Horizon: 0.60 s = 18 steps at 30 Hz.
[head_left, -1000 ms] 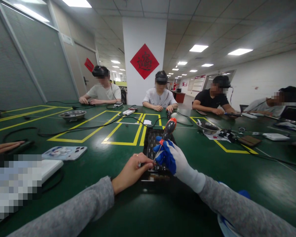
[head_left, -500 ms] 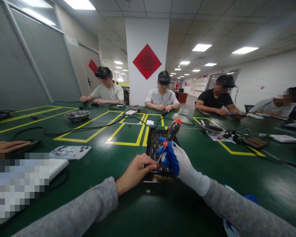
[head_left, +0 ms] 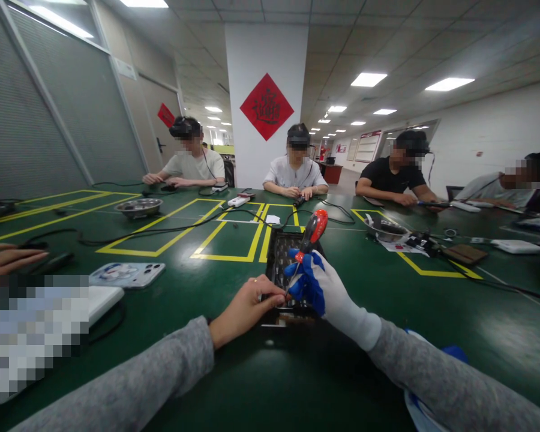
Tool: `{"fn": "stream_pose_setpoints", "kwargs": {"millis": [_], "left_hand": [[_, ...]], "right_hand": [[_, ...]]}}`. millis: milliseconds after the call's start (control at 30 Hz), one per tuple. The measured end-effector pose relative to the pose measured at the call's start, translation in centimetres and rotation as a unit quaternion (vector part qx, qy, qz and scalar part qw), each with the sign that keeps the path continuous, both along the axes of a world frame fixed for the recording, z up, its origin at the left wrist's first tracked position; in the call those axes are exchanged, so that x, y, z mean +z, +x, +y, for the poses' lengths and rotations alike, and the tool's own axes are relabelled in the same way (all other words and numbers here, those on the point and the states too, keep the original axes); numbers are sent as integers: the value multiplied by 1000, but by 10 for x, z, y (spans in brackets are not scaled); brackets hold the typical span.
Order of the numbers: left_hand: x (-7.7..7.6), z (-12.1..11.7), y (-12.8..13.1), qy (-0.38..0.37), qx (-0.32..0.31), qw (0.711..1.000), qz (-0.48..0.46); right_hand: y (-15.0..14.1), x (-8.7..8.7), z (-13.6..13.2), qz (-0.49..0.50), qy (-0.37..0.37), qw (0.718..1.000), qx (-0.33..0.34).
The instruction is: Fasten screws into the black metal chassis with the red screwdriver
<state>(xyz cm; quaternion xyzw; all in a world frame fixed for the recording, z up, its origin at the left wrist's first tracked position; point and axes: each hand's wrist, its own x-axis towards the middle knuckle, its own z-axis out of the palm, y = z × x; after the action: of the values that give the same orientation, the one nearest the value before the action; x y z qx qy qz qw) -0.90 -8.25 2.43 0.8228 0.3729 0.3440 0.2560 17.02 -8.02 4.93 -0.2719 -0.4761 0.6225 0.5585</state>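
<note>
My right hand (head_left: 328, 288), in a white glove with blue fingers, grips a screwdriver (head_left: 314, 229) with a red and black handle. The tool leans with its handle up and its thin shaft slanting down toward the left. My bare left hand (head_left: 247, 303) has thumb and forefinger pinched together by the low end of the shaft; what is between them is too small to make out. Both hands are over a black rectangular case (head_left: 276, 243) with an uneven inner surface. The screwdriver's tip is hidden by the fingertips.
On the green table (head_left: 198, 384) are a phone (head_left: 126, 274), two metal bowls (head_left: 139, 207), black cables and yellow tape outlines. Another person's hand (head_left: 11, 259) rests at the left edge. Several people sit across the table. A blue-and-white cloth item (head_left: 416, 408) lies by my right forearm.
The screwdriver's handle has turned slightly and shows more red. My left hand keeps its pinch by the shaft. The whole view has shifted a little.
</note>
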Motion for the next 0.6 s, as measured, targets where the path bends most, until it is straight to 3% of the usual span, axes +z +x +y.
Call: {"fn": "stream_pose_setpoints", "kwargs": {"millis": [100, 300, 500, 600], "left_hand": [[-1, 1, 0, -7, 16, 1000, -9], [1, -1, 0, 3, -18, 1000, 12], [2, -3, 1, -8, 18, 1000, -8], [2, -2, 1, -1, 2, 1000, 1]], "right_hand": [[-2, 0, -1, -23, 3, 1000, 0], [-1, 3, -2, 6, -27, 999, 30], [0, 1, -2, -32, -1, 999, 2], [-1, 1, -1, -38, -21, 999, 1]]}}
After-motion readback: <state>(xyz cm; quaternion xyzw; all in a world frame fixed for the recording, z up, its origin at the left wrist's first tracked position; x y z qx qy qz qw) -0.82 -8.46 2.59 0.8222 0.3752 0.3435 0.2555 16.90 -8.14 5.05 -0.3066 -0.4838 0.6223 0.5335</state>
